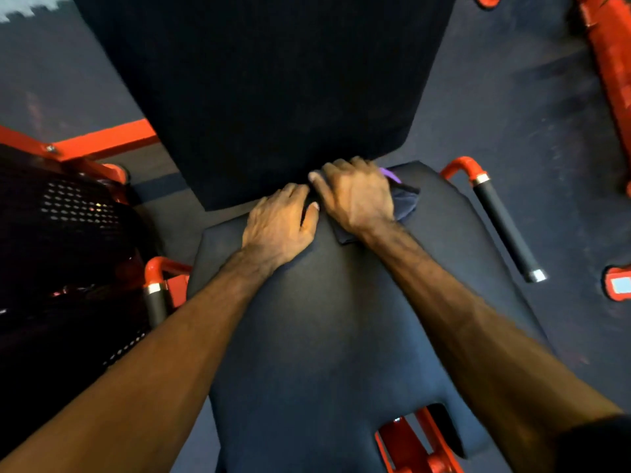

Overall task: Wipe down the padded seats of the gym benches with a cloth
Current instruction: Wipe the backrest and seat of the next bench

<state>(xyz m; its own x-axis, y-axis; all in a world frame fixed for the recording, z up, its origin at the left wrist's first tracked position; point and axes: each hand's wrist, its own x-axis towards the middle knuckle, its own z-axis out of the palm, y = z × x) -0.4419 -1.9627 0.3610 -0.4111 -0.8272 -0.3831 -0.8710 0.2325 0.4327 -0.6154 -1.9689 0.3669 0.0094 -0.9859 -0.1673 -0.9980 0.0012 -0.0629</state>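
A dark padded seat fills the middle of the view, with the bench's black backrest pad rising behind it. A dark blue cloth with a purple edge lies at the far end of the seat, by the gap under the backrest. My right hand lies on top of the cloth, fingers curled over its far edge, pressing it to the seat. My left hand rests palm down on the seat just to its left, its fingers at the seat's far edge and its thumb close to my right hand.
Red frame tubes with black grip handles flank the seat on the right and left. A black perforated machine cover stands at the left. More red frame parts sit at the far right on the dark rubber floor.
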